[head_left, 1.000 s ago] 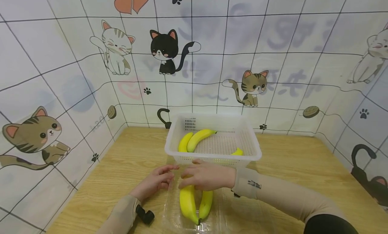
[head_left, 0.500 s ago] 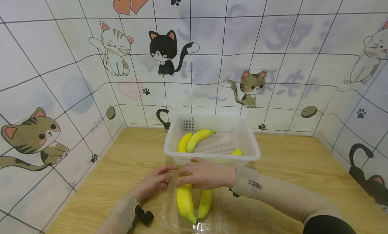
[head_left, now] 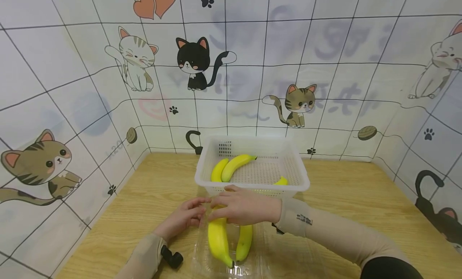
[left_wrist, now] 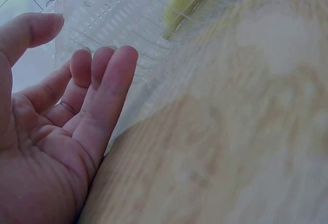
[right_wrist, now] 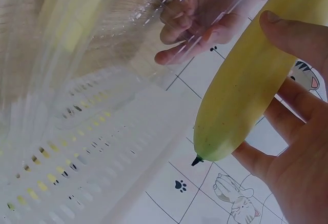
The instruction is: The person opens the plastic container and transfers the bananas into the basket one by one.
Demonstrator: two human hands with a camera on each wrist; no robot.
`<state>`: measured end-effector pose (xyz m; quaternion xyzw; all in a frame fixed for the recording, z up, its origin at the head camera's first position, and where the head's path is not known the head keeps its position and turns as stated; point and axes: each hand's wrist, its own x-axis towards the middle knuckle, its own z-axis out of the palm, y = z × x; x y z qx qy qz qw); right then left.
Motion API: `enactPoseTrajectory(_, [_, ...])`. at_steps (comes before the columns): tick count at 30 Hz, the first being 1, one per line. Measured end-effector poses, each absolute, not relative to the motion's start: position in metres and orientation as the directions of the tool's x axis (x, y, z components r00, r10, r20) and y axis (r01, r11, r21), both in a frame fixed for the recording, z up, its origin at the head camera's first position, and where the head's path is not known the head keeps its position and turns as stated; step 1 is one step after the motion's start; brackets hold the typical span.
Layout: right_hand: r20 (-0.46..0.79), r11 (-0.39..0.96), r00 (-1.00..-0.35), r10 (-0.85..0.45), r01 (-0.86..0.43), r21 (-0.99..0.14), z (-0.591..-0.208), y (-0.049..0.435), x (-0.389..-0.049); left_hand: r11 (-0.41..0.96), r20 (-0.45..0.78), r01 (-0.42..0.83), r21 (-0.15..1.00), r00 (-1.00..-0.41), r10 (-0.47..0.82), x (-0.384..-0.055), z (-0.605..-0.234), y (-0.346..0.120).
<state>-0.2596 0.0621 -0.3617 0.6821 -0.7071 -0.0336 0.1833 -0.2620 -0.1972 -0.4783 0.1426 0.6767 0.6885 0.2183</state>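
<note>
My right hand (head_left: 245, 206) grips a yellow banana (head_left: 218, 243) over the left part of a clear plastic container (head_left: 203, 263). In the right wrist view, the thumb presses one side of this banana (right_wrist: 241, 90) and the fingers lie along the other; its dark tip points away from the hand. A second banana (head_left: 244, 243) lies to the right in the container, its upper end hidden by the right hand. My left hand (head_left: 183, 218) rests beside the container's left edge, holding nothing. Its fingers are loosely bent in the left wrist view, near the clear plastic wall (left_wrist: 146, 88).
Behind the container stands a white perforated basket (head_left: 301, 182). Inside it are two bananas at the left, one of them a longer banana (head_left: 236, 166), and a partly hidden yellow banana (head_left: 282, 181) at the front right. The wooden table (head_left: 346, 190) meets cat-patterned walls.
The right hand has shifted slightly left with its banana, widening the gap between that banana and the second one. The left hand stays in place.
</note>
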Motion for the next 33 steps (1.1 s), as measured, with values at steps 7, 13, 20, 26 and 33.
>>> enactPoseTrajectory(7, [0.23,0.077,-0.011,-0.973,-0.956,0.282,-0.354,0.061,-0.259,0.009,-0.092,-0.101,0.995,-0.863,0.497,-0.261,-0.478,-0.198])
enactPoseTrajectory(13, [0.264,0.104,-0.034,-0.964,-0.961,0.256,-0.344,0.061,-0.261,0.006,-0.078,-0.087,0.996,-0.856,0.512,-0.262,-0.479,-0.199])
enactPoseTrajectory(20, [0.261,0.122,-0.06,-0.963,-0.966,0.23,-0.337,0.062,-0.264,0.001,-0.069,-0.081,0.997,-0.85,0.522,-0.262,-0.48,-0.199])
enactPoseTrajectory(26, [0.276,0.121,-0.054,-0.96,-0.965,0.232,-0.33,0.061,-0.266,-0.011,-0.068,-0.087,0.996,-0.852,0.519,-0.262,-0.48,-0.199])
enactPoseTrajectory(33, [0.282,0.139,-0.066,-0.957,-0.959,0.246,-0.325,0.063,-0.273,0.011,-0.087,-0.094,0.995,-0.86,0.503,-0.263,-0.481,-0.2])
